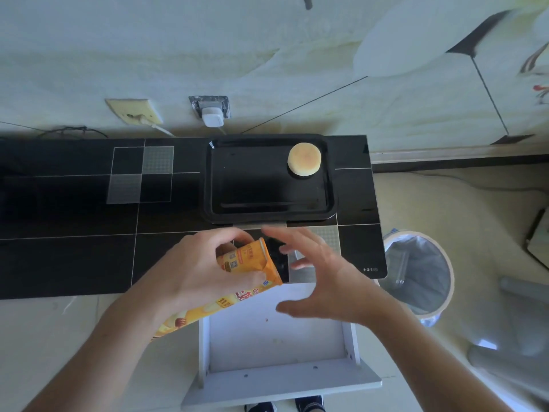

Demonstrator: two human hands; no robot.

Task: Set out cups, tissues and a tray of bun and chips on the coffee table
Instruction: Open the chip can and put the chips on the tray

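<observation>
A black tray (225,185) lies on the glossy black cabinet top (74,248), and a round pale bun (304,159) sits in its far right corner. My left hand (196,272) grips an orange bag of chips (252,266) near its top end, just in front of the tray and above the cabinet's front edge. The bag slants down toward my left forearm. My right hand (326,278) hovers beside the bag's top, fingers spread and holding nothing.
A white drawer (276,337) stands pulled out below my hands. A bin (419,272) with a grey liner stands on the floor to the right. Two wall sockets (211,110) with a plugged-in adapter sit behind the cabinet.
</observation>
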